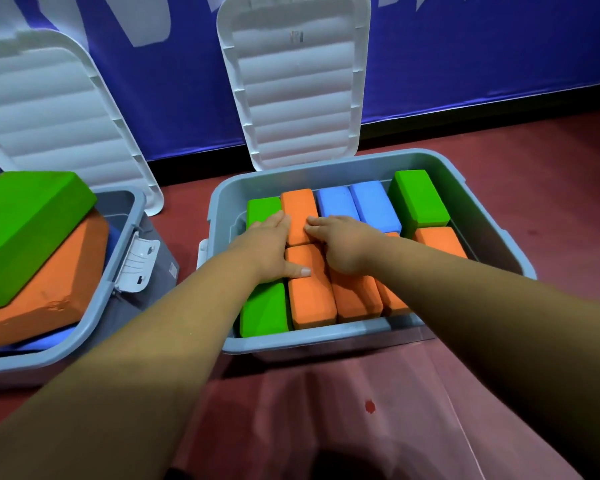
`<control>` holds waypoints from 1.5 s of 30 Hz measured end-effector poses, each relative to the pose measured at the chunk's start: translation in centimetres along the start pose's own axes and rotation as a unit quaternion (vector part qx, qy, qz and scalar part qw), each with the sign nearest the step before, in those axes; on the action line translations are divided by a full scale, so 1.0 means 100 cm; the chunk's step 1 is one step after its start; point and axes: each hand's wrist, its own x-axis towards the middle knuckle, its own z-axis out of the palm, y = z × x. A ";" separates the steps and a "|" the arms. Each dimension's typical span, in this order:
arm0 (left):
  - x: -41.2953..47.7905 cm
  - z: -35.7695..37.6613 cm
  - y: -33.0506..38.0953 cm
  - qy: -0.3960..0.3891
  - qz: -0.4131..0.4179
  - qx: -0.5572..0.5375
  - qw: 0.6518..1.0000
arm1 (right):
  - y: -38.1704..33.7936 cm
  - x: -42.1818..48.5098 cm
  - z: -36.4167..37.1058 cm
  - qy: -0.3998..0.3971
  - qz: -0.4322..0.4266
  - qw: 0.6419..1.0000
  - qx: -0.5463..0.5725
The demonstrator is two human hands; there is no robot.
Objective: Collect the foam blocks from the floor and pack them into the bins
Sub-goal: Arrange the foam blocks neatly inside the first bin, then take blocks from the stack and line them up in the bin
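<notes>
The left hand and right hand press flat, fingers straight, on orange foam blocks packed in the grey bin. A 2nd bin sits beside it, heaped with blocks.

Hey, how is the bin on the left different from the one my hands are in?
The left bin holds blocks heaped and tilted, a green block rising above its rim; the right bin has them packed side by side in rows. The left hand and right hand press flat on the right bin's orange blocks; no hand touches the left bin. Both are grey-blue, each with a white lid propped behind.
</notes>
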 end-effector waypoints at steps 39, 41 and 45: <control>-0.327 -0.149 -0.035 -0.037 -0.344 -0.599 0.722 | -0.223 -0.127 -0.138 -0.060 0.105 0.958 0.259; -0.356 -0.181 -0.074 -0.021 -0.355 -0.599 0.718 | -0.269 -0.117 -0.162 -0.078 0.074 0.964 0.244; -0.400 -0.216 -0.179 0.028 -0.355 -0.579 0.733 | -0.368 -0.078 -0.184 -0.103 0.016 0.972 0.211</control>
